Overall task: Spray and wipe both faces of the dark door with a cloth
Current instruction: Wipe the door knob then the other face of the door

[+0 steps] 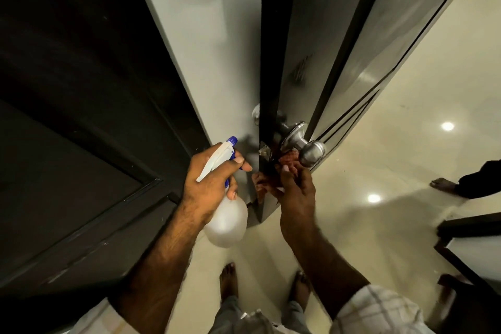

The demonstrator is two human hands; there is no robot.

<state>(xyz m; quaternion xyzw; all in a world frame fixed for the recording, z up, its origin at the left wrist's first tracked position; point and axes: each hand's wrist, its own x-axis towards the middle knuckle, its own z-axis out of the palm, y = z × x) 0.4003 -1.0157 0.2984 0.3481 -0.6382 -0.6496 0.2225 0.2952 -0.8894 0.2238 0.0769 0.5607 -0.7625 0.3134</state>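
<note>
The dark door (306, 43) stands edge-on to me, its narrow lock edge running down the middle of my view, one face turned to the pale wall on my left and the other glossy face turned toward the shiny tiled floor (379, 171) on my right. Low on that edge sit the metal knobs, the big one (311, 152) jutting out on the right face and a smaller one (256, 114) showing on the far side. My left hand (208, 184) is clenched round the neck of the white spray bottle (226, 219), blue nozzle (232, 140) aimed toward the wall side of the door, forefinger lying along the trigger. My right hand (292, 187) grips the reddish cloth (288, 158), bunched and pressed against the door's edge just under the big knob. I judge I am working round the lock area, with both broad faces left to finish. The risks from here: the door can swing away under my push, since nothing braces it; a squeeze now would put mist on the wall instead of the door; runoff dripping onto the slick floor beside my bare feet (227, 279) could make me slip; and the cloth may snag on the latch plate (264, 150).
</note>
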